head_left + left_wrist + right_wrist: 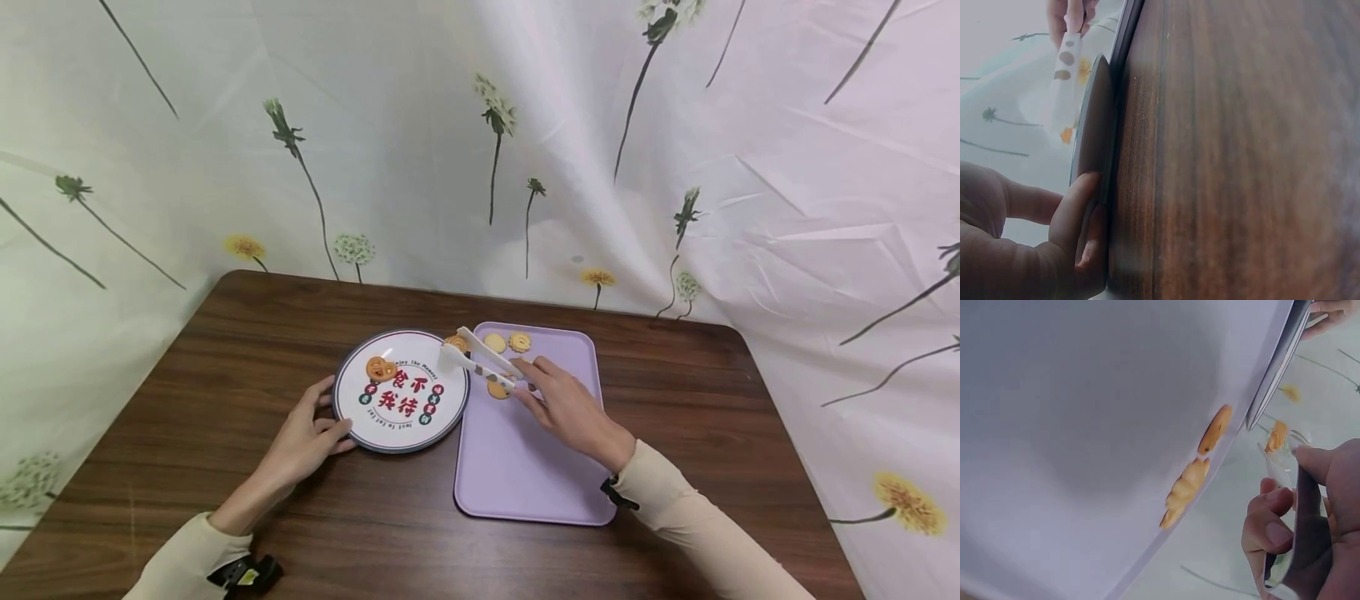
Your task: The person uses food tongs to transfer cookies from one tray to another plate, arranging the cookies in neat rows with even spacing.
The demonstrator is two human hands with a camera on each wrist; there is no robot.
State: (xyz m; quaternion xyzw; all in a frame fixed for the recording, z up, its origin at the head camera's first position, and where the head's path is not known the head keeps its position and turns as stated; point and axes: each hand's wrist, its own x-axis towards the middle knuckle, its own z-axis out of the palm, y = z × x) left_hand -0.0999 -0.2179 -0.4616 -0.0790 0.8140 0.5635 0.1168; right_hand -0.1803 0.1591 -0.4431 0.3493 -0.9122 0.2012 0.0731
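My left hand (306, 433) grips the left rim of a white plate (405, 433) with a dark blue edge and red lettering. In the left wrist view, its fingers (1075, 209) curl around the plate's edge close to the table. A pretzel-shaped cookie (381, 369) lies on the plate. My right hand (566, 408) holds white spotted tongs (487, 371). Between the tongs' tips, above the plate's right rim, is a brown cookie (455, 342), seen also as an orange-brown cookie (1277, 435) in the right wrist view.
Right beside the plate is a lilac tray (525, 483). Near its far edge lie a pale round cookie (494, 342) and a ring-patterned cookie (520, 342); another cookie (498, 388) is partly hidden under the tongs. A flower-printed curtain (420, 167) hangs behind the wooden table (262, 333).
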